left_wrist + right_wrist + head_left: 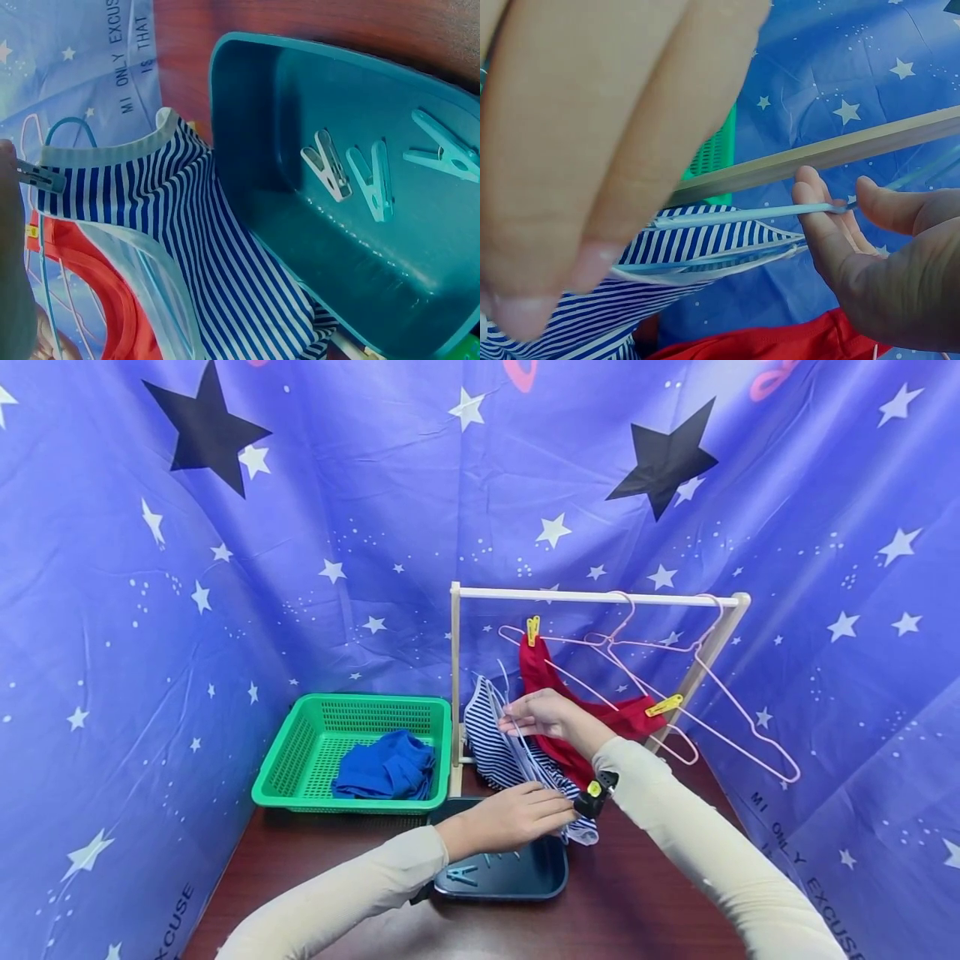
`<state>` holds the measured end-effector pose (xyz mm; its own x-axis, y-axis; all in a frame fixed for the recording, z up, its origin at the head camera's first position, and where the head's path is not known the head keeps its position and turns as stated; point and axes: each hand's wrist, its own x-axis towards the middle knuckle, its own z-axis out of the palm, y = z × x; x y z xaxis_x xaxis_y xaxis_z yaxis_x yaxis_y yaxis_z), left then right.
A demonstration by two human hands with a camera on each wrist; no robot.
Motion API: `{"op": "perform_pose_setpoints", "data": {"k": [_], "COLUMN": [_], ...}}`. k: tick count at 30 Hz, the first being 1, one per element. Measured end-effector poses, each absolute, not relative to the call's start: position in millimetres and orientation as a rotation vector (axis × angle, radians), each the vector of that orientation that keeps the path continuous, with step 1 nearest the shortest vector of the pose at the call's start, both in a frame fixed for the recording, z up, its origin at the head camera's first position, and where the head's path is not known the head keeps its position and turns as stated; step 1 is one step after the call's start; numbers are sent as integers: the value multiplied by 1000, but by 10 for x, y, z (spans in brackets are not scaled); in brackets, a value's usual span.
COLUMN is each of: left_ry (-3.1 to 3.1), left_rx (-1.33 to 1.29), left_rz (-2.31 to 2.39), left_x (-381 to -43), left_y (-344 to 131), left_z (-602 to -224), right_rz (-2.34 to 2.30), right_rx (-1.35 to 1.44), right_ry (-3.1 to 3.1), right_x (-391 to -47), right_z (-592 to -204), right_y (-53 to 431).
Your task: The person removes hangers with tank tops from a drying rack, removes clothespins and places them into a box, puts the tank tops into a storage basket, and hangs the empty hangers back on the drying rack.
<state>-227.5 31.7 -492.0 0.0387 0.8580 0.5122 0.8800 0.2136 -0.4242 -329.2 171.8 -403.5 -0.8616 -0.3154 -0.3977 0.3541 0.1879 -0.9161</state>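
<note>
A navy-and-white striped garment (491, 752) hangs on a light blue hanger (772, 214). My right hand (543, 714) holds this hanger, its wire between thumb and fingers in the right wrist view. My left hand (510, 818) is at the garment's near end, above the dark teal tray (525, 889). In the left wrist view its fingers pinch the end of a grey-blue clothespin (41, 178), whose tip lies over the garment's white-edged band. Three more clothespins (371, 180) lie in the tray. Part of the garment is hidden behind my hands.
A wooden rack (455, 677) with a white bar holds pink hangers (750, 722). Yellow clothespins (533, 631) fix a red garment (536, 668) to one. Left of it stands a green basket (300, 760) with a blue cloth (390, 767). Starry curtains (405, 485) surround the table.
</note>
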Motion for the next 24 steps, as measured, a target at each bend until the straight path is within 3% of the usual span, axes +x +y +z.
{"op": "perform_pose_setpoints", "data": {"k": [24], "left_ry": [-1826], "left_rx": [-1886], "left_rz": [-182], "left_x": [-2294], "left_y": [211], "left_z": [-4868], "right_rz": [-1681], "right_rx": [25], "right_ry": [1952], "right_x": [-3247], "right_z": [-4033], "right_y": [1681]}}
